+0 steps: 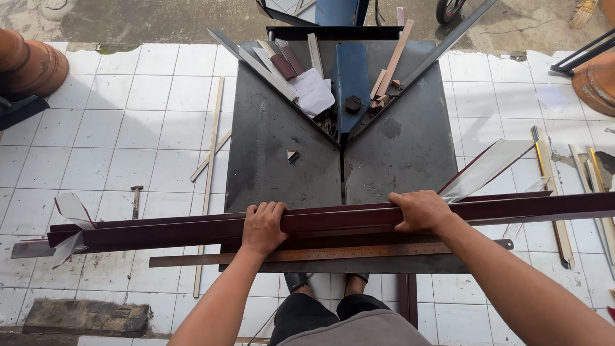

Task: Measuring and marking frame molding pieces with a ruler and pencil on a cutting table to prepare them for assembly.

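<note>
- Your left hand [264, 225] and right hand [419, 210] sit well apart, each clamped palm-down over the dark red moulding lengths [192, 229], fingers curled over the far edge.
- The lengths lie crosswise on the near edge of the dark metal table [269, 147], overhanging far on both sides.
- Judged: long, stiff, fairly light, prone to sag and swing at the ends; finish scratches easily. Keep your grip wide, either side of centre.
- A long steel ruler [333, 253] lies just near of them.
- Offcuts and paper [314, 90] crowd the far V-shaped fence.
- A hammer [136, 198] rests on the tiled floor, left.
</note>
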